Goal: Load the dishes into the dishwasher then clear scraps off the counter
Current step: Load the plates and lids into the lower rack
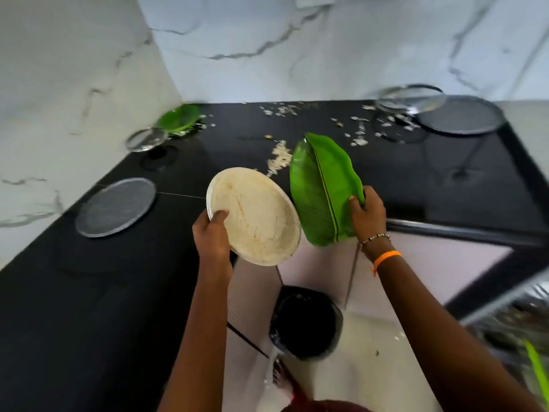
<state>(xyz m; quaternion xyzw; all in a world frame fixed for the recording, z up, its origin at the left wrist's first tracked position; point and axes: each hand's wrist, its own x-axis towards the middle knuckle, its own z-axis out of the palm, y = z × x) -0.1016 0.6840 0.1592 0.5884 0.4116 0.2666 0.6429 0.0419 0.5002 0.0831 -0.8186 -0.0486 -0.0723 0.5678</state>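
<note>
My left hand [212, 233] grips the near rim of a round cream plate [255, 217] smeared with food, tilted over the counter's inner corner. My right hand [367, 214] holds a green leaf-shaped plate [322, 185] by its right edge, tilted up beside the cream plate. Both are above the black counter [89, 292] edge. White food scraps [279, 159] lie scattered on the counter behind them. At the lower right, part of the open dishwasher rack [511, 316] shows, blurred.
A black-lined bin [306, 322] stands on the floor below the plates. On the counter are a steel plate [116, 206], a steel bowl [145, 139], a green plate [178, 118] in the corner, and steel plates [457, 114] at the back right.
</note>
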